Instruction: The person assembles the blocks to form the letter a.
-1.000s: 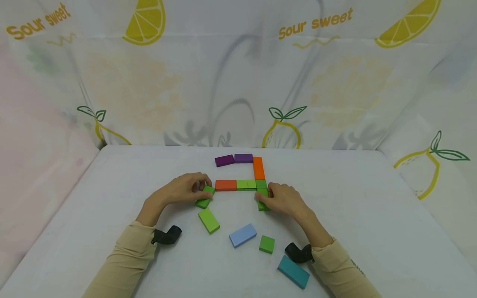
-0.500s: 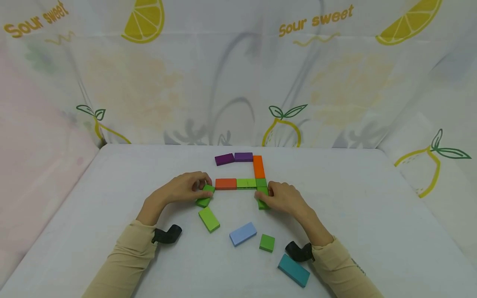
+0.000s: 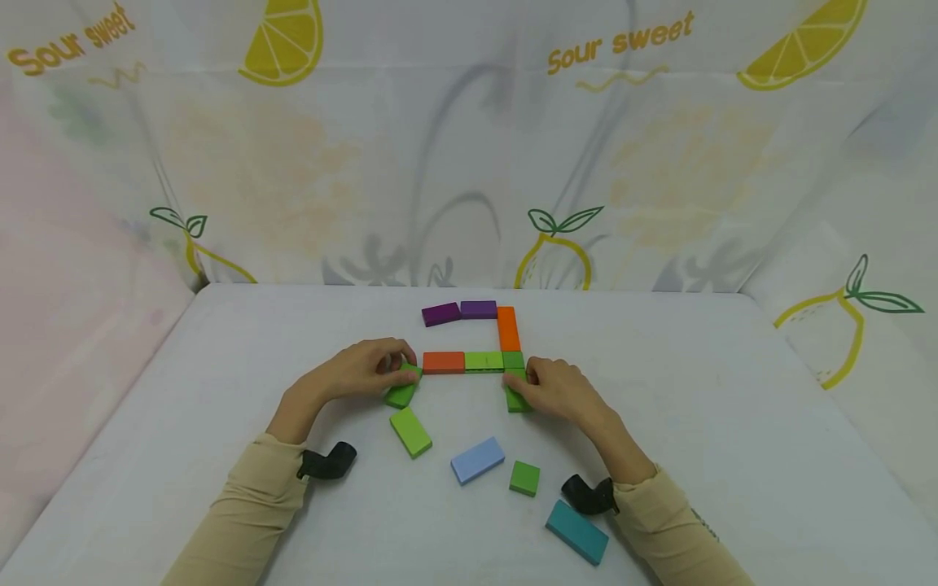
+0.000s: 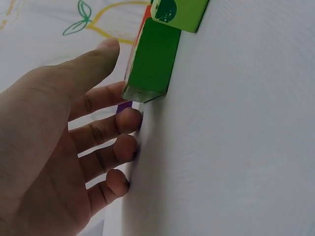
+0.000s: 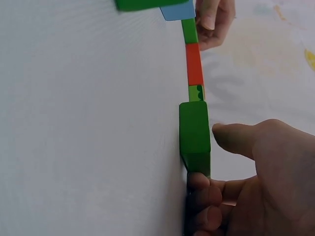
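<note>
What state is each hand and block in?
Red block, in row
Middle lime block, in row
Corner green block, in row
Orange block, crosswise to row
Left green block, slanted
Left hand, at that block, grip unclear
Right green block, crosswise
Right hand, at that block, grip unclear
Dark purple block, skewed
Violet block, straight
Loose lime block, slanted
Blue block, slanted
Small green block, apart
Teal block, slanted

Two green blocks point(image 3: 400, 396), well apart

Beside my left hand point(image 3: 366, 368), a red block point(image 3: 443, 363) is blocking passage; free worktop point(image 3: 463, 407) is stretching between it and the blue block point(image 3: 478, 461).
</note>
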